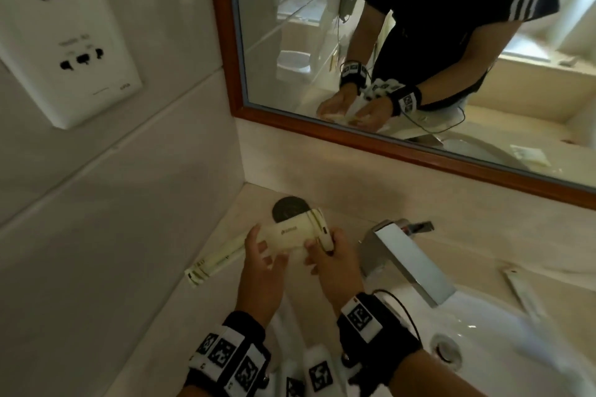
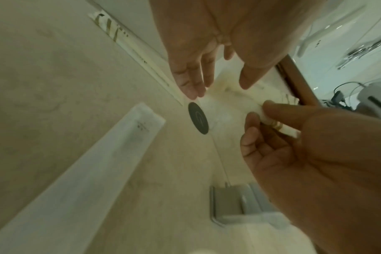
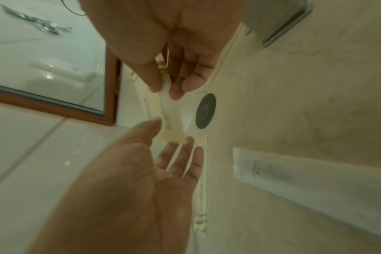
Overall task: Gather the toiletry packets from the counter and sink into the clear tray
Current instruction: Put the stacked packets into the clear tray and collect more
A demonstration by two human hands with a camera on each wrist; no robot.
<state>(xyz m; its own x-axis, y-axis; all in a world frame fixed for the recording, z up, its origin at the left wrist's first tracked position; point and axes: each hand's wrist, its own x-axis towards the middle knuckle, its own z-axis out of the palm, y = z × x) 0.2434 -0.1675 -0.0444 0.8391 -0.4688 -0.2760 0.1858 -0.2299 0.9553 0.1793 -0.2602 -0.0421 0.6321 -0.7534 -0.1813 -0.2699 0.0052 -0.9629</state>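
Observation:
Above the counter corner, both hands hold a small bunch of cream toiletry packets (image 1: pixel 285 234). My left hand (image 1: pixel 262 250) spans the left end, thumb on the top edge and fingertips (image 3: pixel 189 140) underneath. My right hand (image 1: pixel 322 253) pinches the banded right end (image 3: pixel 165 80) between thumb and fingers. A long cream packet (image 1: pixel 215 259) lies on the counter by the left wall. A long white packet (image 2: pixel 93 173) lies nearer me. Another packet (image 1: pixel 524 295) rests on the counter right of the faucet. I cannot make out the clear tray in any view.
A black round disc (image 1: pixel 288 208) lies on the counter just behind the hands. The chrome faucet (image 1: pixel 406 259) stands to the right and the white sink (image 1: pixel 503 348) is at the lower right. A wood-framed mirror (image 1: pixel 387 147) runs along the back, and a tiled wall closes the left side.

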